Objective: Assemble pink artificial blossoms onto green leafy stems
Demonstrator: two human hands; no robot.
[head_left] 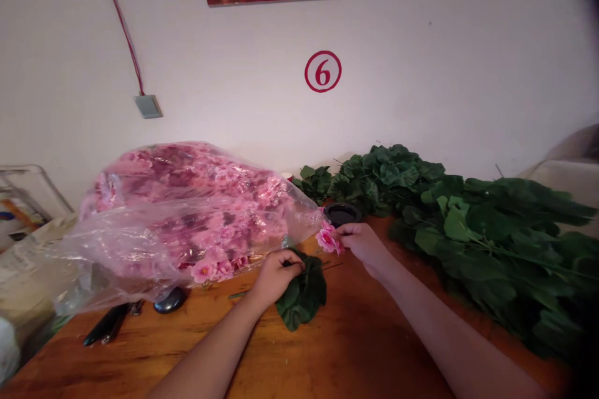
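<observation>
My left hand (279, 274) is closed on a sprig of dark green artificial leaves (302, 296), held low over the wooden table. A thin dark stem end pokes out to the right of the leaves. Between the fingertips of my right hand (362, 243) is a pink artificial flower (329, 238), just to the right of and above the leaves. Leaves and flower are apart. Right behind my right hand sits a round black dish (343, 214). To the left, a large clear plastic bag (187, 218) bulges with pink artificial flowers, and a few blossoms (213, 270) show at its lower edge.
Piles of green artificial foliage (491, 230) cover the right and back of the wooden table (290, 361). A black computer mouse (170, 300) and a dark elongated object (107, 324) lie at the left, below the bag. A white wall (262, 100) rises behind.
</observation>
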